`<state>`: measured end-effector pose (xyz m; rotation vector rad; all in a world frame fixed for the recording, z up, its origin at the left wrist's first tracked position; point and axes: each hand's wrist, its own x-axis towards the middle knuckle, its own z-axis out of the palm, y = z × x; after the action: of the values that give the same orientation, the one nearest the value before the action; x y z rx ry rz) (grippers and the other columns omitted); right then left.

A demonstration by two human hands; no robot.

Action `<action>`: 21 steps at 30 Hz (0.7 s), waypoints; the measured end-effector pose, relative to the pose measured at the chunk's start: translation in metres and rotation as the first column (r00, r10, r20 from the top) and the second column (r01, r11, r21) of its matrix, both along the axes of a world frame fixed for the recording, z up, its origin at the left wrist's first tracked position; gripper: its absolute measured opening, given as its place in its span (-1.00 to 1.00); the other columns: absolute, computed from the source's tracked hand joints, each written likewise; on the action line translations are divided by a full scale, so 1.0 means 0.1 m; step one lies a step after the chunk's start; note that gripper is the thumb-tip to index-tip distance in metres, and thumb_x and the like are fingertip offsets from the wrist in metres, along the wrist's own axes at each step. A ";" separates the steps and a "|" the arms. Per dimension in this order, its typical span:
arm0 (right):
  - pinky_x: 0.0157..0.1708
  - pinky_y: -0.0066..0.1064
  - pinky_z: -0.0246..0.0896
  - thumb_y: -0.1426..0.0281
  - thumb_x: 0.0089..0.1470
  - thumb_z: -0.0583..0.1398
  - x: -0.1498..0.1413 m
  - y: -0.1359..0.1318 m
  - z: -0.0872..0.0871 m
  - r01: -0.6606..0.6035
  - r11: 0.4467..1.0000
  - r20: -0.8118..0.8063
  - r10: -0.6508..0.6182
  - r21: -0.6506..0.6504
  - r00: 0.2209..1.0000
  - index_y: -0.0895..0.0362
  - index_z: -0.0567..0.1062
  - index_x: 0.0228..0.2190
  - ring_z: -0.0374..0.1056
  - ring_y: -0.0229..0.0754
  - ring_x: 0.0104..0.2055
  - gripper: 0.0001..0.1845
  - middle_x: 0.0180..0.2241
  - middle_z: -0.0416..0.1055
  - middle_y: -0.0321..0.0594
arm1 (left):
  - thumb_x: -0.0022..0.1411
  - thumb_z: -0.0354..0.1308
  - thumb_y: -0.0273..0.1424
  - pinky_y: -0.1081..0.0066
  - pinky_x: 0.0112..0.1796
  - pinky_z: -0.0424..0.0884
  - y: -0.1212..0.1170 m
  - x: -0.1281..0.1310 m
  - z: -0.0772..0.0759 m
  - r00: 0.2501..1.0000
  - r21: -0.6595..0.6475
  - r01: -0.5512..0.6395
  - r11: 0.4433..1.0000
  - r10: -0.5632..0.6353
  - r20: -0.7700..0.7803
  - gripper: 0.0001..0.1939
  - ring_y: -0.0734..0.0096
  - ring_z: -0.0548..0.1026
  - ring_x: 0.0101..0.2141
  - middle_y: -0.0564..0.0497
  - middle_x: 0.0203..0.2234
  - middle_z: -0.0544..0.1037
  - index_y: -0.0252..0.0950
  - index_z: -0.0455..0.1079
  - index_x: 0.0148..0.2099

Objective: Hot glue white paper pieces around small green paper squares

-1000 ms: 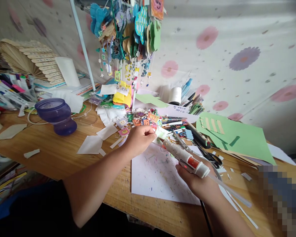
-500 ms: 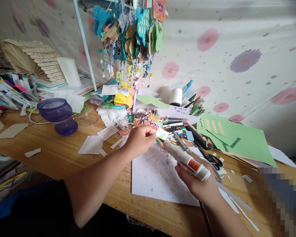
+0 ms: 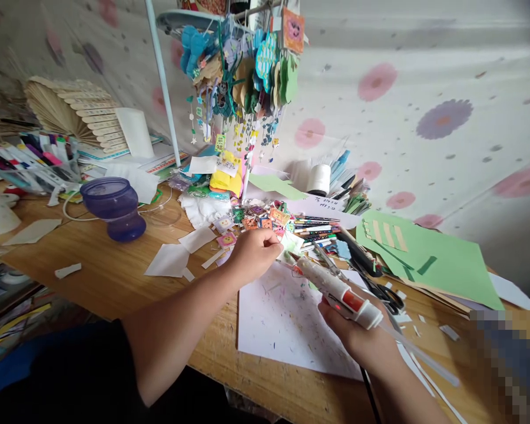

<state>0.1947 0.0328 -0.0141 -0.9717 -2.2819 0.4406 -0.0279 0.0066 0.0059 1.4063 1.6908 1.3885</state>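
My right hand [image 3: 357, 335] is wrapped round a white glue gun [image 3: 335, 288], its red light lit and a clear glue stick [image 3: 428, 356] poking out at the back. The nozzle points up and left, close to the fingers of my left hand [image 3: 257, 254]. Those fingers are pinched on a small pale green and white paper piece [image 3: 291, 242]; how much of it they cover I cannot tell. Beneath both hands lies a speckled white sheet [image 3: 282, 324]. Just beyond my left hand is a heap of small coloured face cards [image 3: 269, 217].
A purple jar [image 3: 115, 206] stands at left, near loose white paper pieces [image 3: 168, 260]. Pens [image 3: 318, 229] and black-handled scissors [image 3: 391, 297] lie to the right, before green card sheets [image 3: 450, 253]. Paper ornaments [image 3: 247, 65] hang from a rack at the back.
The whole scene sits slightly lower and further right in view. Both hands keep nearly the same pose, with the glue gun nozzle still close to the paper piece.
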 end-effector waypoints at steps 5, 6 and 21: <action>-0.59 -0.37 0.12 0.32 -0.12 0.22 0.00 -0.03 0.03 0.061 0.978 -0.145 -0.091 -0.201 0.985 0.07 0.37 -0.59 0.22 -0.22 -0.59 -0.87 -0.64 0.28 -0.34 | 0.00 0.10 -0.37 0.45 -0.47 0.12 0.00 0.00 0.00 0.999 -0.007 -0.002 1.000 0.002 0.044 -0.83 0.49 0.23 -0.53 0.15 -0.65 0.30 -0.28 0.26 -0.58; -0.62 -0.38 0.11 0.30 -0.14 0.23 -0.01 -0.05 0.04 0.085 0.958 -0.198 -0.143 -0.274 0.970 0.07 0.38 -0.59 0.20 -0.23 -0.61 -0.86 -0.65 0.28 -0.35 | 0.00 0.10 -0.36 0.45 -0.48 0.12 0.00 0.00 0.00 0.997 -0.013 0.003 1.000 -0.002 0.077 -0.83 0.50 0.23 -0.53 0.15 -0.65 0.30 -0.28 0.26 -0.58; -0.62 -0.41 0.13 0.37 -0.28 0.28 0.15 0.21 0.08 -0.033 0.766 -0.399 -0.297 -0.643 0.867 0.12 0.49 -0.62 0.23 -0.25 -0.61 -0.92 -0.64 0.36 -0.31 | -0.15 0.26 -0.31 0.52 -0.56 0.05 0.07 -0.17 0.04 0.829 -0.057 0.208 0.977 -0.145 0.540 -0.75 0.66 0.15 -0.66 0.18 -0.70 0.22 -0.31 0.24 -0.57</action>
<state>0.2095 0.0537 -0.0063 -1.1670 -1.5924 1.2969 -0.0446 0.0134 0.0097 0.9592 1.2183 1.3884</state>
